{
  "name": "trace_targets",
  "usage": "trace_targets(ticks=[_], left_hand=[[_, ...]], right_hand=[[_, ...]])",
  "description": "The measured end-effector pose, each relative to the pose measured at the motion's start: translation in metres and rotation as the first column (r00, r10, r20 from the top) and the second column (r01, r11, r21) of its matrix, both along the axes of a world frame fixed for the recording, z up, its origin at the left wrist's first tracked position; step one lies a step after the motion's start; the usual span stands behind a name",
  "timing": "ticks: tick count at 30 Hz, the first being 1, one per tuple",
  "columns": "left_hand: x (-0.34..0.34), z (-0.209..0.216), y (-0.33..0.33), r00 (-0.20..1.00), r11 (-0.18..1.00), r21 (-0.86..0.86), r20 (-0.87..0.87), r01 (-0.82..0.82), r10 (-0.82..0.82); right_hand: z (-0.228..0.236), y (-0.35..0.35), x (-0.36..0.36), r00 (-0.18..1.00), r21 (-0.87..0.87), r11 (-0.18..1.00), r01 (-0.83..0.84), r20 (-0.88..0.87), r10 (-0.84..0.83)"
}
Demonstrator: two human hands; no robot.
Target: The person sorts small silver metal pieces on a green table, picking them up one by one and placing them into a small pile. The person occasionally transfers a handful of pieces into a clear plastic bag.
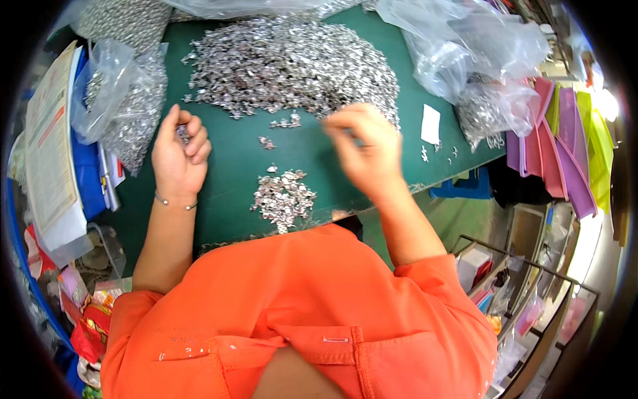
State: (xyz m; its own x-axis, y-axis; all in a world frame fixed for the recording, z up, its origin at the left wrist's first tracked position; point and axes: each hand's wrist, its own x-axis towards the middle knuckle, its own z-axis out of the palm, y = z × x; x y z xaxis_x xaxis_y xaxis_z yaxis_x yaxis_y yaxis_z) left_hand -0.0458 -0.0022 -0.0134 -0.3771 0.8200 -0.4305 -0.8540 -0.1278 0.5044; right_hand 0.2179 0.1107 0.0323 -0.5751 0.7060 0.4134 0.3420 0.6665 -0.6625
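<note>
My left hand [181,156] is raised palm up at the left side of the green table, its fingers curled around a few small silver metal pieces [182,134]. At the lower right edge of a large heap of the same silver pieces [292,66], my right hand [367,149] has its thumb and forefinger brought together; the fingertips are blurred, so anything in them is hidden. A smaller pile of silver pieces [284,198] lies close to my body, at the table's front edge. Between the two piles are a small cluster [286,121] and a few loose pieces [266,143].
Clear plastic bags of silver parts stand at the left [126,113] and right [488,110]. A white paper slip [430,124] lies right of my right hand, near several loose pieces. Papers [56,146] lean at the left. Colourful folders [558,139] and a shelf rack [525,286] are rightward.
</note>
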Motion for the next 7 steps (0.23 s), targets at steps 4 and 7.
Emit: trace_targets(ticks=[4,7], left_hand=[[-0.004,-0.005,-0.004,0.999,0.998,0.045,0.021,0.043,-0.044],[-0.014,-0.002,-0.008,0.999,0.999,0.030,0.012,0.037,-0.038]], right_hand=[[-0.018,0.020,0.115,0.843,-0.235,0.817,0.527,0.027,-0.537],[-0.051,0.029,0.150,0.782,-0.340,0.704,0.623,0.246,-0.573]])
